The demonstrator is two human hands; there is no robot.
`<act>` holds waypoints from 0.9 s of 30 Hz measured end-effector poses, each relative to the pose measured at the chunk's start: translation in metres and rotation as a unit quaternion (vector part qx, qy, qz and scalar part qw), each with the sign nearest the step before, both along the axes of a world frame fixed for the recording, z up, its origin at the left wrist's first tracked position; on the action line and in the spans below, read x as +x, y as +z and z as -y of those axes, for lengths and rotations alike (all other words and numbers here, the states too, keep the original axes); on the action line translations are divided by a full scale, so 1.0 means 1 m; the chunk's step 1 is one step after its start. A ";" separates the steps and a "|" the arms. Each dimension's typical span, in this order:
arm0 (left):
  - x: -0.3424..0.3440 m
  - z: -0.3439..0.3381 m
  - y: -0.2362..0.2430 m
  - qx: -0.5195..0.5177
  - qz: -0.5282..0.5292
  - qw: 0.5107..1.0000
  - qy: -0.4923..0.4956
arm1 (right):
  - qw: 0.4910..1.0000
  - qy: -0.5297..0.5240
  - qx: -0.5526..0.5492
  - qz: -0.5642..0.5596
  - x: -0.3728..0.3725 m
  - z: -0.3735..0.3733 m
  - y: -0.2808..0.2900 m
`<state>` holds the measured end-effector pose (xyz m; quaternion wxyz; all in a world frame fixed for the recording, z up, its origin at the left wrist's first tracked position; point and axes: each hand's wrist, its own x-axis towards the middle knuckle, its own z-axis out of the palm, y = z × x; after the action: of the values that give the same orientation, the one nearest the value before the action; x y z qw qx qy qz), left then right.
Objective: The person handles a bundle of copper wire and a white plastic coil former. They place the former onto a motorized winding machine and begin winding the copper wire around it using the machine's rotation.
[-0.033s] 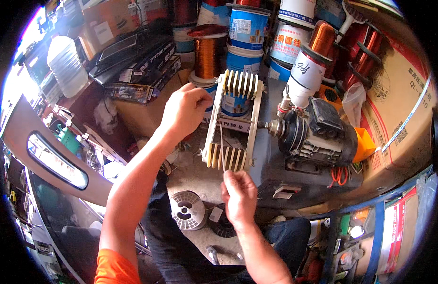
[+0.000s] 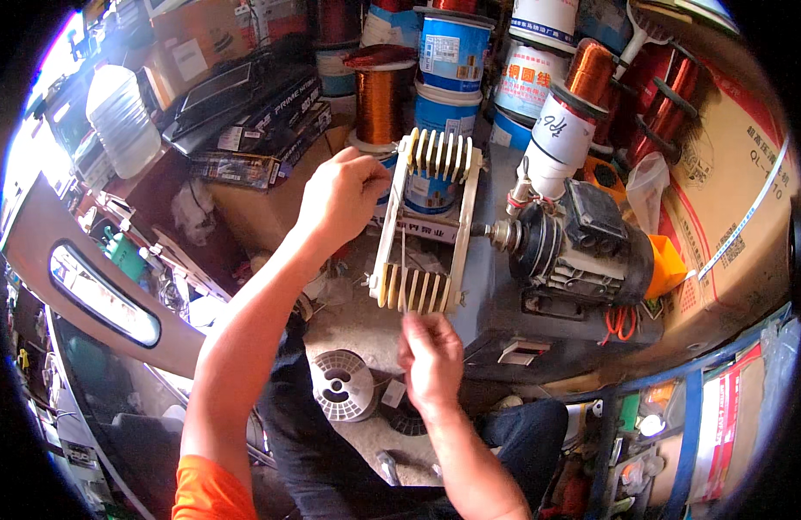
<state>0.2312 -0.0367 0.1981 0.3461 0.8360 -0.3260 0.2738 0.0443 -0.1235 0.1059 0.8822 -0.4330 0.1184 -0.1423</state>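
In front of me stands a pale coil-winding frame (image 2: 463, 236), with a row of ribbed slots at its top and another at its bottom. My left hand (image 2: 341, 195) is beside its upper left edge, thumb and fingers pinched together; what they hold, if anything, is too small to make out. Below the lower ribs, my right hand (image 2: 431, 357) pinches a thin whitish strand (image 2: 404, 251). That strand runs up from my fingers, over the lower slots and into the frame's open middle. A shaft joins the frame's right side to a dark electric motor (image 2: 582, 251).
Copper wire spools (image 2: 379, 104) and blue buckets (image 2: 450, 52) are stacked behind the frame. The motor sits on a grey cabinet (image 2: 504, 321). A large cardboard box (image 2: 729, 173) is at right. An emptied grey reel (image 2: 341, 386) lies on the floor between my legs.
My right hand has shifted slightly left, and the strand now hangs closer to vertical over the lower slots. My left hand has risen very slightly. The frame looks unmoved.
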 end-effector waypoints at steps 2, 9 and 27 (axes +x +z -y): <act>0.012 0.007 0.005 0.007 0.019 0.999 0.040 | 0.999 0.009 0.001 -0.052 0.004 -0.013 -0.009; 0.049 0.021 0.013 -0.023 -0.018 0.998 0.061 | 0.989 0.045 0.132 -0.050 0.018 -0.023 -0.032; 0.107 0.043 0.004 -0.037 -0.124 0.988 0.080 | 0.994 0.033 0.076 -0.065 0.025 -0.018 -0.039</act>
<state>0.3378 -0.0793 0.2021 0.3913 0.8736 -0.2020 0.2069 0.0690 -0.1057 0.0666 0.9069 -0.3771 0.1720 -0.0755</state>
